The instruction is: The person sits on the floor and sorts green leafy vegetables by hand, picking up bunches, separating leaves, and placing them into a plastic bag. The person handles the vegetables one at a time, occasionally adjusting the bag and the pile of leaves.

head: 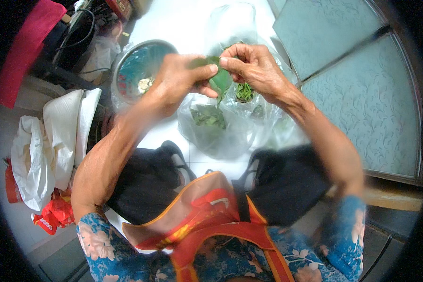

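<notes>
Between my two hands is a green leaf (221, 81), hanging point downward. My left hand (183, 75) grips it between thumb and fingers on the left side. At the leaf's upper right edge, the thumb and forefinger of my right hand (252, 67) pinch it. Below the hands, a clear plastic bag (211, 141) holds a heap of green leaves (208, 116). Beneath my right hand lies a bunch of thin green stems (244, 92), with more clear plastic around it. My hand partly covers those stems.
Left of the bags stands a round bin (146, 46) lined with blue plastic, with a pale scrap (145, 84) inside. White sacks (61, 137) rest at the left. Patterned glass cabinet doors (363, 102) line the right side. A red apron (211, 208) covers my lap.
</notes>
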Demonstrator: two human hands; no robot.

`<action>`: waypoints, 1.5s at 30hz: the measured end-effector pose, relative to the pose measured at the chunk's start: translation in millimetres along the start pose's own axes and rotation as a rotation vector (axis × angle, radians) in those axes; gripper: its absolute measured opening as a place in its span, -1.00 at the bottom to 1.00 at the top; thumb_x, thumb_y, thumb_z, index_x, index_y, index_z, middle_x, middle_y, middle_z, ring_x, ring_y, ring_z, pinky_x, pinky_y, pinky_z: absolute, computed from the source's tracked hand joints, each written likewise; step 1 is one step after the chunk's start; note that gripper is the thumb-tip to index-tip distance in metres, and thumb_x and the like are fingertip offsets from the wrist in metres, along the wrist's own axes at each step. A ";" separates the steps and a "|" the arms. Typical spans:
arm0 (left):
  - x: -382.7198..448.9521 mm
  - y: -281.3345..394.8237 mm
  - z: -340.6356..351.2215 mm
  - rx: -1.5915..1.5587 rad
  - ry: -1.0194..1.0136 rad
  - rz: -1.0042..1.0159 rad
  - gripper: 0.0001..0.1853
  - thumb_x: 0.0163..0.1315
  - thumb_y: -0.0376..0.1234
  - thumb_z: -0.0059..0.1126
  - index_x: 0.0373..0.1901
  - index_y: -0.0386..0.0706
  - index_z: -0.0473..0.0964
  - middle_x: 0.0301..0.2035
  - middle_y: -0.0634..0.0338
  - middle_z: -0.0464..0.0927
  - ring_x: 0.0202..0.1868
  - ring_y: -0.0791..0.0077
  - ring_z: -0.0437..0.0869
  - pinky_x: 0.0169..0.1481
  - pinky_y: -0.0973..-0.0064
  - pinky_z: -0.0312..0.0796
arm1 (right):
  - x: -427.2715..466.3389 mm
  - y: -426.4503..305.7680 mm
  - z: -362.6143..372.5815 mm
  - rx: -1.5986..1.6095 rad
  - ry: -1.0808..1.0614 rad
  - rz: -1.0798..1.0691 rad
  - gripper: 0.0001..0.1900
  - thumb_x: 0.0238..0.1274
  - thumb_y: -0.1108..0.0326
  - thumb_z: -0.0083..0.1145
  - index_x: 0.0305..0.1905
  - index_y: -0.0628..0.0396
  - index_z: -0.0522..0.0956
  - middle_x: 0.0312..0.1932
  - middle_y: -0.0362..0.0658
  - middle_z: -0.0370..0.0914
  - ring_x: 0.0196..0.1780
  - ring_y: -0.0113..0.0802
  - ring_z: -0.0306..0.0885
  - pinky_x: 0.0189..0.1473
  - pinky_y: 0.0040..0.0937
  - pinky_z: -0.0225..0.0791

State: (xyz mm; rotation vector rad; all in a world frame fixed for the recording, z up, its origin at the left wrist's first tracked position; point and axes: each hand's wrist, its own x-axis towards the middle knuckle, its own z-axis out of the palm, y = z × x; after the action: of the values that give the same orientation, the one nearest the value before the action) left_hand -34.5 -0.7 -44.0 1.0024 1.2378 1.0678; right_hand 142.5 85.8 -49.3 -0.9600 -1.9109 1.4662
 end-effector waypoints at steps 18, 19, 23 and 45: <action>1.8 5.6 -5.3 -0.041 -0.035 0.036 -0.79 0.31 -0.40 0.11 -0.18 -0.42 0.44 -0.25 -0.04 0.62 -0.25 0.33 0.71 -0.17 0.53 0.63 | -2.1 -8.0 -7.0 0.534 -0.294 0.219 -0.76 0.23 0.26 0.25 -0.19 0.23 0.57 -0.44 -0.20 0.55 -0.45 -0.55 0.44 -0.38 -0.59 0.39; 1.8 5.1 -5.1 -0.010 -0.026 0.030 -0.79 0.30 -0.40 0.12 -0.19 -0.42 0.44 -0.27 -0.02 0.62 -0.27 0.34 0.71 -0.18 0.54 0.63 | -2.8 -6.7 -5.3 0.423 -0.277 0.176 -0.77 0.21 0.24 0.26 -0.24 0.22 0.58 -0.48 -0.22 0.54 -0.47 -0.56 0.42 -0.40 -0.60 0.36; 0.7 2.2 -3.7 0.050 0.017 0.012 -0.78 0.30 -0.38 0.14 -0.22 -0.41 0.44 -0.33 0.05 0.60 -0.33 0.39 0.70 -0.22 0.55 0.63 | -3.0 -2.7 0.3 0.158 -0.200 0.079 -0.78 0.18 0.24 0.29 -0.36 0.20 0.60 -0.60 -0.27 0.48 -0.54 -0.62 0.35 -0.49 -0.63 0.23; 1.1 3.8 -5.2 -0.127 -0.012 0.080 -0.76 0.29 -0.46 0.10 -0.12 -0.50 0.49 -0.23 -0.03 0.62 -0.23 0.27 0.72 -0.12 0.50 0.66 | -0.8 -2.7 -13.5 0.538 -0.299 0.200 -0.75 0.37 0.31 0.06 -0.01 0.26 0.50 -0.44 -0.31 0.46 -0.43 -0.59 0.38 -0.34 -0.60 0.35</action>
State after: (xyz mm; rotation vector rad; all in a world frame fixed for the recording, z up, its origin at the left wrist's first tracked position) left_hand -39.9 1.3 -41.0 0.9664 1.1136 1.1856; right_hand 152.9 92.5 -43.2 -0.7180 -1.4964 2.1954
